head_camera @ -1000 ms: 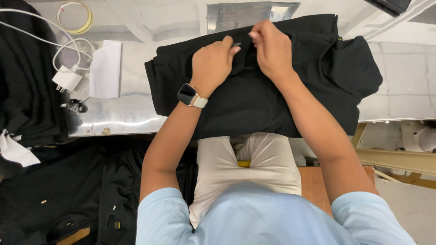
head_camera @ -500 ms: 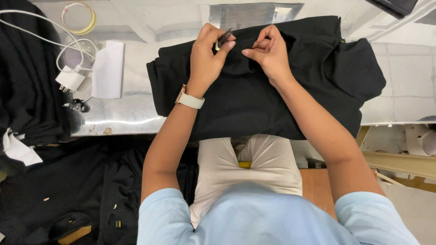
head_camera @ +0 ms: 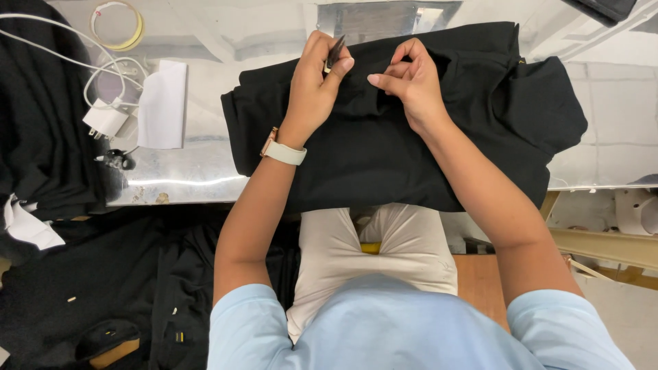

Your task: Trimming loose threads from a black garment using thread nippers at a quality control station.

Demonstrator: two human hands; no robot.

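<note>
A folded black garment [head_camera: 384, 157] lies on a shiny metal table [head_camera: 205, 171] in front of me. My left hand [head_camera: 312, 85], with a white wristwatch, is raised over the garment's far edge and pinches a small dark strip, like a tag [head_camera: 334, 52], between thumb and fingers. My right hand [head_camera: 410, 81] sits just to the right of it, fingers curled and pinching the black cloth near the same edge. Both hands are close together, a few centimetres apart.
At the table's left lie a white sheet of paper [head_camera: 163, 103], a white charger with cable [head_camera: 103, 118] and a ring of yellow tape [head_camera: 116, 24]. Black cloth [head_camera: 41, 130] is piled at the far left and below the table edge. My lap shows pale trousers [head_camera: 370, 253].
Both hands have risen from lying flat on the garment to its far edge. My left hand now holds the small dark strip up, and my right hand's fingers have curled into a pinch.
</note>
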